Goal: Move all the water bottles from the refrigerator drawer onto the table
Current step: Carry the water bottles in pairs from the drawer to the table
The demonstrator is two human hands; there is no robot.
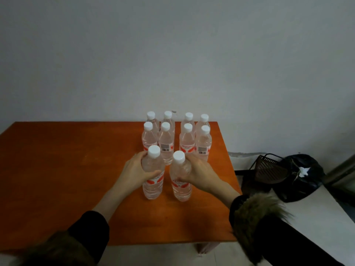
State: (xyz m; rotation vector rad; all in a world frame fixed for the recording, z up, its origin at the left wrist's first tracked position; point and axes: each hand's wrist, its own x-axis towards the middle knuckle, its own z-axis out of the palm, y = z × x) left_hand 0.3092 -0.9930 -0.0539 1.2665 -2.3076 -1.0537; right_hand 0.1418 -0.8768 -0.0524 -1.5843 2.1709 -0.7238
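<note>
Eight bottles (167,143) stand upright in two rows of four at the far right of the orange worktop (67,169), close against the grey wall (172,54). Just in front of them stand two more: the left hand (134,172) is curled round the left bottle (153,176), the right hand (199,174) round the right bottle (180,179), both upright on the worktop. All have white caps and red-and-white labels; the print is too blurred to read. Right of the worktop, on the floor, lie a dark basket (269,167) and a black bag (303,175).
</note>
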